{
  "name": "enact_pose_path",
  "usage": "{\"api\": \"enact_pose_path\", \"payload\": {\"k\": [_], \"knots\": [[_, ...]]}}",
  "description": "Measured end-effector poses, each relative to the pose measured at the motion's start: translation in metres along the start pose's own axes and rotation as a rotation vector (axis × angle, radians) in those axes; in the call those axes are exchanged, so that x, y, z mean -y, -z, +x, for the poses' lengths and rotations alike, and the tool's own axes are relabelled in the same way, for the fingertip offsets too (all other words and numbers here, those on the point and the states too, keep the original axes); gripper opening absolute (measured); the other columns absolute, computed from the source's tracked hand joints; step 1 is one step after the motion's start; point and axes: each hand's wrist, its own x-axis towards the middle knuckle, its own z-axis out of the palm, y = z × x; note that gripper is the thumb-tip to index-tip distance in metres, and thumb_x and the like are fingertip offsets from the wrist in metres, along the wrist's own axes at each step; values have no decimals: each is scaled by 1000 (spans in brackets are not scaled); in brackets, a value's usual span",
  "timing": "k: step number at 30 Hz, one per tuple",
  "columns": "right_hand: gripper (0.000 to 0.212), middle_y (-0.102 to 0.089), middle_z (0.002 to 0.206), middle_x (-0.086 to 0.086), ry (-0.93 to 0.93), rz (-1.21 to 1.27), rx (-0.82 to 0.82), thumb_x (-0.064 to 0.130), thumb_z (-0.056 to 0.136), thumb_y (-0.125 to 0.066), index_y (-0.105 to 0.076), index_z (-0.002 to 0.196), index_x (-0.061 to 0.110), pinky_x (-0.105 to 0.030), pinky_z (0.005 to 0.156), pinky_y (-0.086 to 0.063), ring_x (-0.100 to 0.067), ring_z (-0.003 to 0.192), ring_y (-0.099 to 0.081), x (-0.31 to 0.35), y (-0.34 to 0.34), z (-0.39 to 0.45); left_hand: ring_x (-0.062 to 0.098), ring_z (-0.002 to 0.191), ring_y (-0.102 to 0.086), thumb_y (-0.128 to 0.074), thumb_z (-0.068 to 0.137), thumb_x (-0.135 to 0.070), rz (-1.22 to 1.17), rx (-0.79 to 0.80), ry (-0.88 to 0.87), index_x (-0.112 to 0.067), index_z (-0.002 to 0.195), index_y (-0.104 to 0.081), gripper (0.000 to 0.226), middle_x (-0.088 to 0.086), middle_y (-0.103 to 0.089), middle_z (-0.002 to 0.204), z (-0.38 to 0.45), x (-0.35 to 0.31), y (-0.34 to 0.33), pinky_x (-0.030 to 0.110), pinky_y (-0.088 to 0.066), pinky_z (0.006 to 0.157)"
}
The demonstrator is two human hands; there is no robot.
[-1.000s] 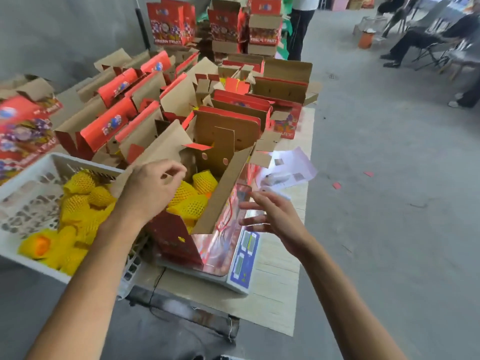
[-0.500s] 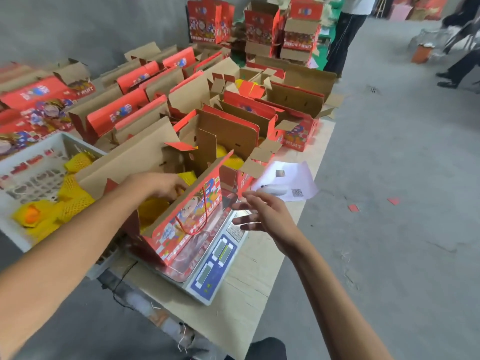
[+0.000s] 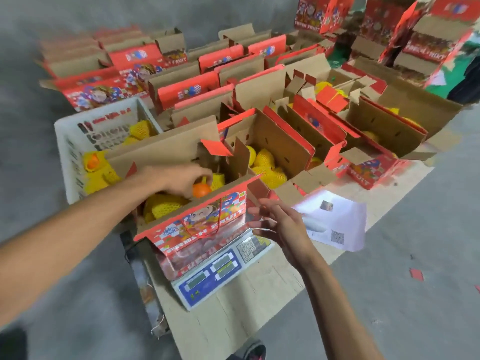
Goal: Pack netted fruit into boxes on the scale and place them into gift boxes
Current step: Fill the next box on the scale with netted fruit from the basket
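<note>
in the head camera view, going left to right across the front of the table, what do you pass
White crate of netted fruit → left hand gripping an orange fruit in the red gift box on the scale → right hand → white paper.

left grip [image 3: 181, 180] curled, right grip [image 3: 283, 224] spread

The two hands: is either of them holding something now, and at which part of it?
The left hand grips an orange fruit from above, inside the box on the scale. The right hand holds nothing; its fingers are spread.
</note>
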Motion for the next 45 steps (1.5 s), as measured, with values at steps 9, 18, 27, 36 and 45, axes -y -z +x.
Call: {"api": "enact_pose_path", "payload": {"k": [9,18,27,36,45], "knots": [[25,-75,107,-19,38,34,276,16,108,-48,-64,121,3,-36,73,-61,-36,81,-73,14,-20,-5,12,91,-64,-91,69,-41,-652,-913,191,-42,116,-59,57,-6,-61,118,-78,-38,0,36,-60,80],[20,-77,106,5,427,-208,418,22,107,-52,-70,114,17,-31,86,-57,-17,97,-73,57,-30,-15,11,93,-75,-94,63,-45,-1189,-1480,398,-43,106,-69,50,0,-76,107,-133,-114,-23,25,-58,73],[28,-70,123,8,522,-221,556,23,103,-61,-65,130,18,-16,90,-50,-7,116,-64,65,-50,-45,34,109,-72,-83,70,-59,-1685,-1241,416,-27,119,-71,59,13,-73,117,-155,-184,-74,56,-59,91],[14,-70,111,8,404,-334,591,29,103,-61,-71,113,29,-21,82,-53,-16,104,-67,-12,-47,-52,35,130,-59,-71,78,-64,-2208,-1180,250,-13,146,-54,87,21,-61,140,-130,-224,-140,50,-52,104],[19,-58,94,5,457,-866,536,32,108,-46,-58,97,22,-30,69,-47,-10,84,-59,-91,-22,-63,32,120,-63,-40,107,-47,-2366,-1030,774,-21,129,-66,43,10,-73,122,-115,-239,-225,47,-46,108]]}}
